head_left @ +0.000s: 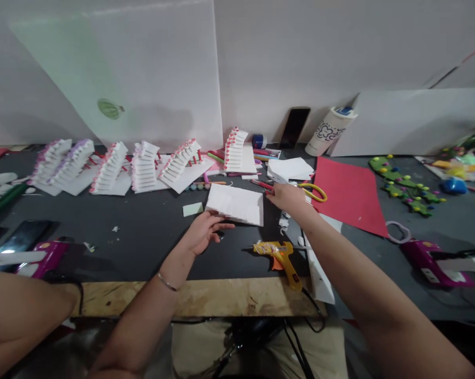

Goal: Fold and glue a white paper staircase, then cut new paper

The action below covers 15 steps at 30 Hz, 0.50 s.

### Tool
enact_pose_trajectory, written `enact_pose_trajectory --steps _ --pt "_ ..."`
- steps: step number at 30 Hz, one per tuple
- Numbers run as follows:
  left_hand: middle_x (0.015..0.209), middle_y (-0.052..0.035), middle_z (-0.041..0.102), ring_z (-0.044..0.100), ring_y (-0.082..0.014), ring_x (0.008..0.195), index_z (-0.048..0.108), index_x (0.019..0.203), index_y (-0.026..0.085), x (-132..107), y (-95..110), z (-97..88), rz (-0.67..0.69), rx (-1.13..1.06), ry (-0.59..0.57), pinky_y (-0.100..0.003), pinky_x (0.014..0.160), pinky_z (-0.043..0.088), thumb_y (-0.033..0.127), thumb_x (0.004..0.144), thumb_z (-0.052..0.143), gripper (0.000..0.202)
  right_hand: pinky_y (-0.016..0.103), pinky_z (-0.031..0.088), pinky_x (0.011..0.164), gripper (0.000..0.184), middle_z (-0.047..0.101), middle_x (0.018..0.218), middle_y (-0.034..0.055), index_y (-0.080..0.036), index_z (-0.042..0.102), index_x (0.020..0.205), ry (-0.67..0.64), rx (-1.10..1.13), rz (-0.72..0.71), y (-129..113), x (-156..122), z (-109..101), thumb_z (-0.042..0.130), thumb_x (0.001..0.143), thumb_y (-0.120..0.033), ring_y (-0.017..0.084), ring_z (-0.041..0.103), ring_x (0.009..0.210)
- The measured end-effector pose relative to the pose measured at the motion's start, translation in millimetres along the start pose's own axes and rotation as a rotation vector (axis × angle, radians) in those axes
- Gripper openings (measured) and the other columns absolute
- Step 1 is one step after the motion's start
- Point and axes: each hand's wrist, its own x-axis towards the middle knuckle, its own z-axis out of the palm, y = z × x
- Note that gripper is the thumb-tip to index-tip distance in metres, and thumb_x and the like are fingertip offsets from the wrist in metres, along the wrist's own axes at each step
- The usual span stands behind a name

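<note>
My left hand (pixel 208 231) rests at the lower left edge of a folded white card (pixel 237 202), its fingers stretched out and apart. Past the card's right edge, my right hand (pixel 288 197) is closed, fingertips down by a red pencil-like stick (pixel 263 185). Whether it grips that stick is hidden. Yellow-handled scissors (pixel 316 192) lie just beyond the right hand, partly covered by it. Below the card is a yellow glue gun (pixel 275 250), nozzle pointing left. A small pale green strip (pixel 193 209) lies left of the card.
White stair-shaped paper models (pixel 109 168) with red and purple dots line the back. Red paper (pixel 348 195), a green decorated cutout (pixel 405 184) and a white tumbler (pixel 330 131) are to the right. Magenta devices (pixel 435 263) sit at both sides. Another person's limb (pixel 24 316) enters lower left.
</note>
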Motion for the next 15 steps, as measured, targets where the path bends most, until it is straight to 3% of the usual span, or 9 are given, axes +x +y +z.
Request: enact_pose_trajectory --steps 4,6,10,12,15 --pt "0.108 -0.0113 0.072 0.075 -0.0189 0.081 0.059 0.1 0.016 -2.2 -3.8 0.0 -0.02 0.006 -0.014 -0.012 0.034 0.04 0.014 0.078 0.065 0.022 0.043 0.052 0.077 0.032 0.073 0.107 0.0191 -0.014 0.07 0.106 -0.004 0.004 -0.036 2.1 -5.9 5.5 0.048 0.092 -0.033 0.037 0.069 0.101" --pt "0.11 -0.0119 0.071 0.075 -0.0186 0.081 0.059 0.1 0.015 -2.2 -5.6 -0.2 -0.031 0.014 -0.02 -0.012 0.035 0.041 0.016 0.08 0.065 0.021 0.045 0.052 0.078 0.035 0.072 0.111 0.0187 -0.014 0.066 0.113 0.071 0.037 -0.079 5.5 -8.9 12.6 0.047 0.093 -0.034 0.037 0.068 0.102" --pt "0.116 -0.0128 0.069 0.075 -0.0181 0.081 0.059 0.102 0.015 -0.4 -9.2 -0.4 -0.025 0.017 -0.04 -0.013 0.036 0.042 0.015 0.082 0.063 0.021 0.043 0.049 0.093 0.034 0.07 0.116 0.0139 -0.017 0.063 0.116 0.247 0.21 -0.473 10.3 -6.6 30.7 0.054 0.088 -0.032 0.031 0.064 0.11" --pt "0.117 -0.0129 0.068 0.075 -0.0178 0.081 0.059 0.102 0.015 0.4 -10.3 0.2 -0.022 0.012 -0.038 -0.014 0.036 0.043 0.014 0.082 0.062 0.02 0.04 0.045 0.1 0.033 0.069 0.121 0.0135 -0.016 0.062 0.118 0.191 0.254 -0.564 8.6 -0.9 35.0 0.051 0.088 -0.026 0.029 0.061 0.116" --pt "0.115 -0.0126 0.068 0.074 -0.0177 0.082 0.058 0.1 0.015 1.0 -10.9 1.2 -0.018 0.001 -0.001 -0.014 0.037 0.044 0.012 0.082 0.061 0.018 0.039 0.043 0.103 0.038 0.066 0.127 0.0159 -0.013 0.06 0.125 0.078 0.237 -0.469 1.4 10.5 33.8 0.043 0.091 -0.017 0.028 0.059 0.12"
